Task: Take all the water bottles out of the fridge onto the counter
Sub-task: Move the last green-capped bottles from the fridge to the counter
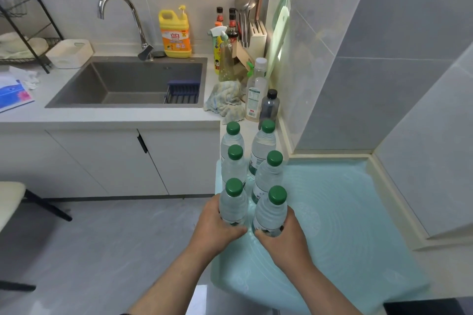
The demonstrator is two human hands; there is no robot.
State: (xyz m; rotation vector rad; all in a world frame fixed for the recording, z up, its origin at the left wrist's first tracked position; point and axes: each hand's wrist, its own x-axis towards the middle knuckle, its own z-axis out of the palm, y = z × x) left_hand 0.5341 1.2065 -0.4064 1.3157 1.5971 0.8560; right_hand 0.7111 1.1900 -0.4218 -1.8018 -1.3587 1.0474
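Several clear water bottles with green caps stand upright in two rows on the counter, on a pale blue mat [345,212]. My left hand [217,227] is wrapped around the nearest bottle of the left row [233,202]. My right hand [286,235] grips the nearest bottle of the right row [272,210]. Both held bottles rest on or just above the mat. Behind them stand the middle bottles [268,174] and the far bottles [263,140]. The fridge is not in view.
Behind the rows stand a tall clear bottle [256,89], a small dark bottle [269,107] and a crumpled cloth [226,100]. The sink [128,84], yellow detergent jug [175,33] and knife block [256,36] lie farther back. A wall [384,84] bounds the counter on the right.
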